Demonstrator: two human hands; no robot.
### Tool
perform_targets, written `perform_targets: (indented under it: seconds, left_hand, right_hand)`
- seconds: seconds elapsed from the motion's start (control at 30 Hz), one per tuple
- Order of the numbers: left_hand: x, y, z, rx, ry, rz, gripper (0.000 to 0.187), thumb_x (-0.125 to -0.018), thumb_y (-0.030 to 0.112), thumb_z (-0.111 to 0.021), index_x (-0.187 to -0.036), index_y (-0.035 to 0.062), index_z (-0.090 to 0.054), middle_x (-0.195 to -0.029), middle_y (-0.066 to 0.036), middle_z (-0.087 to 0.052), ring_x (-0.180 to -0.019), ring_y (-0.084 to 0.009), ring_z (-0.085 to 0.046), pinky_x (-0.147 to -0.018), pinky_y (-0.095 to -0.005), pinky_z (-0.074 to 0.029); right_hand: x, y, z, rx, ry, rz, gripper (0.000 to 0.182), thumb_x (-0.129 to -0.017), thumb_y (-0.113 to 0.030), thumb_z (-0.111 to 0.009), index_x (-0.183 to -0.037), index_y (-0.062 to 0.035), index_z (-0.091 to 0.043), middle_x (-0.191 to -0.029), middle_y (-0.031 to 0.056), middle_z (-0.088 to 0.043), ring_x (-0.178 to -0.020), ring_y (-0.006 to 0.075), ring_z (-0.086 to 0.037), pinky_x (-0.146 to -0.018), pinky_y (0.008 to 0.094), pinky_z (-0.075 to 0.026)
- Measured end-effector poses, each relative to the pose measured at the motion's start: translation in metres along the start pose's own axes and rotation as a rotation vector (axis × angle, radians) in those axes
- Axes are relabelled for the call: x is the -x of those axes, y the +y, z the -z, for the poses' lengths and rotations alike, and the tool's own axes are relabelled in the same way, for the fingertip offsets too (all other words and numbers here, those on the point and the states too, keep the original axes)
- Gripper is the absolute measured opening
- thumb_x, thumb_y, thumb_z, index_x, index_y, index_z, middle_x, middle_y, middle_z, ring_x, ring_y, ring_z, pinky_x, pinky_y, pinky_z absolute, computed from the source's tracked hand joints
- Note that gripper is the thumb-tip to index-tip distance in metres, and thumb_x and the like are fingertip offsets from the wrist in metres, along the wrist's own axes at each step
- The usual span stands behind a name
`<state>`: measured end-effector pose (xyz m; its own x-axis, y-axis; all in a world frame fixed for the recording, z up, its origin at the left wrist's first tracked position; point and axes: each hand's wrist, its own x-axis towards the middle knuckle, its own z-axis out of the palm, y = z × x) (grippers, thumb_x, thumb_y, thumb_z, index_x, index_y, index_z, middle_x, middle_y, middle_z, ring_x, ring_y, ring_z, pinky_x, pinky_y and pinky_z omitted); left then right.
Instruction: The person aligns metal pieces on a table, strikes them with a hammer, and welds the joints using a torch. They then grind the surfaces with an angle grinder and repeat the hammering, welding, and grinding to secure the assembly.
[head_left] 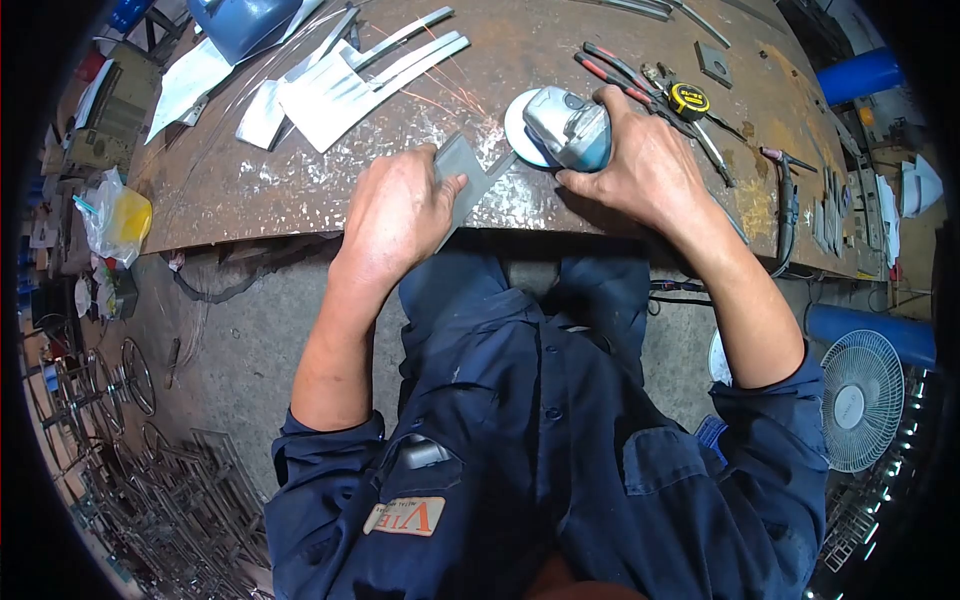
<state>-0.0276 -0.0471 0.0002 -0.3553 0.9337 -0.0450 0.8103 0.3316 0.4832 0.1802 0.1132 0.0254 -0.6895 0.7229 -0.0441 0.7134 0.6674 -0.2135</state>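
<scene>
My left hand [397, 205] is closed on a flat grey metal piece [463, 178] at the table's front edge. A narrow arm of that piece points toward the disc of an angle grinder [567, 128]. My right hand [645, 160] is wrapped round the grinder's body, partly hiding it. The grinder's pale round disc [517, 128] faces left, close to the narrow arm; whether they touch is hard to tell. Orange sparks [455, 92] fly from there toward the upper left.
Cut metal pieces [335, 95] lie on the worn metal table [240, 195] at the upper left. Red-handled pliers [625, 78], a yellow tape measure [690, 100] and a torch [787, 160] are at the right. A fan [862, 402] stands lower right; a plastic bag [122, 218] hangs at the left.
</scene>
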Motion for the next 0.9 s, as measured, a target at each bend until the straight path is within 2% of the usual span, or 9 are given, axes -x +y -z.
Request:
perform_targets:
  seconds: [0.07,0.13,0.23,0.3,0.37,0.5,0.6,0.7,0.9]
  left_hand:
    - [-0.001,-0.001,-0.001,-0.004,-0.003,-0.005,0.040,-0.096,0.027,-0.076,-0.099,-0.0129,-0.070,-0.074,-0.034,-0.067,-0.079,-0.0489,-0.073,-0.078,-0.0532,-0.056]
    - [-0.001,-0.002,-0.002,0.004,0.020,-0.014,0.035,-0.094,0.024,-0.076,-0.092,-0.0106,-0.070,-0.076,-0.034,-0.067,-0.081,-0.0523,-0.071,-0.077,-0.0565,-0.057]
    - [0.000,-0.001,-0.001,-0.016,0.005,-0.012,0.042,-0.095,0.028,-0.076,-0.101,-0.0135,-0.070,-0.075,-0.034,-0.067,-0.081,-0.0490,-0.073,-0.079,-0.0527,-0.056]
    - [-0.002,-0.001,0.002,-0.012,-0.013,-0.002,0.043,-0.095,0.028,-0.076,-0.100,-0.0135,-0.070,-0.076,-0.034,-0.067,-0.082,-0.0490,-0.073,-0.079,-0.0527,-0.056]
    - [-0.002,-0.001,0.002,-0.007,-0.028,0.005,0.043,-0.095,0.029,-0.076,-0.100,-0.0134,-0.070,-0.077,-0.034,-0.067,-0.083,-0.0491,-0.073,-0.079,-0.0527,-0.056]
    - [-0.003,-0.005,0.000,0.010,-0.023,0.000,0.043,-0.096,0.029,-0.075,-0.099,-0.0128,-0.069,-0.078,-0.034,-0.067,-0.084,-0.0492,-0.073,-0.080,-0.0529,-0.056]
    - [-0.004,-0.006,0.000,0.007,-0.022,-0.016,0.043,-0.096,0.029,-0.075,-0.099,-0.0127,-0.070,-0.079,-0.034,-0.068,-0.084,-0.0491,-0.073,-0.080,-0.0528,-0.056]
    - [-0.003,-0.005,0.001,0.019,-0.029,-0.004,0.043,-0.095,0.029,-0.075,-0.100,-0.0129,-0.070,-0.081,-0.035,-0.068,-0.084,-0.0490,-0.073,-0.080,-0.0528,-0.056]
    - [-0.004,-0.005,0.001,0.046,-0.034,0.014,0.043,-0.095,0.029,-0.076,-0.100,-0.0130,-0.070,-0.082,-0.035,-0.069,-0.086,-0.0491,-0.073,-0.081,-0.0527,-0.056]
  right_hand:
    - [0.001,-0.001,-0.001,0.004,0.008,0.005,0.084,-0.071,-0.041,-0.091,-0.135,-0.0010,-0.054,-0.097,0.0306,-0.076,-0.097,0.0473,-0.075,-0.087,0.0518,-0.061]
    - [0.004,-0.005,-0.001,-0.003,0.014,0.060,0.072,-0.072,-0.036,-0.090,-0.123,0.0032,-0.057,-0.091,0.0294,-0.075,-0.091,0.0456,-0.077,-0.082,0.0527,-0.062]
    - [0.003,-0.004,-0.003,-0.009,0.023,0.065,0.073,-0.072,-0.036,-0.090,-0.125,0.0032,-0.056,-0.090,0.0290,-0.075,-0.089,0.0457,-0.077,-0.081,0.0528,-0.063]
    - [-0.001,-0.001,-0.004,-0.008,0.034,0.057,0.073,-0.072,-0.036,-0.090,-0.124,0.0032,-0.056,-0.089,0.0289,-0.075,-0.089,0.0457,-0.077,-0.080,0.0525,-0.063]
    - [-0.005,0.000,-0.001,0.019,0.019,0.007,0.083,-0.072,-0.039,-0.090,-0.135,0.0000,-0.053,-0.096,0.0305,-0.075,-0.094,0.0477,-0.075,-0.085,0.0519,-0.061]
    - [0.000,-0.003,-0.004,0.002,0.023,0.030,0.083,-0.072,-0.039,-0.090,-0.135,0.0003,-0.052,-0.097,0.0299,-0.076,-0.094,0.0469,-0.076,-0.085,0.0512,-0.061]
    - [0.003,-0.008,0.000,-0.011,-0.076,0.020,0.084,-0.072,-0.039,-0.091,-0.135,0.0003,-0.052,-0.098,0.0296,-0.076,-0.095,0.0467,-0.075,-0.085,0.0509,-0.061]
    - [-0.002,0.002,-0.003,0.009,0.025,0.015,0.082,-0.072,-0.039,-0.091,-0.133,0.0000,-0.053,-0.095,0.0292,-0.075,-0.093,0.0470,-0.075,-0.084,0.0514,-0.061]
    - [0.004,-0.006,-0.002,-0.021,-0.013,0.030,0.079,-0.072,-0.038,-0.091,-0.131,0.0003,-0.055,-0.094,0.0293,-0.075,-0.092,0.0476,-0.075,-0.084,0.0519,-0.061]
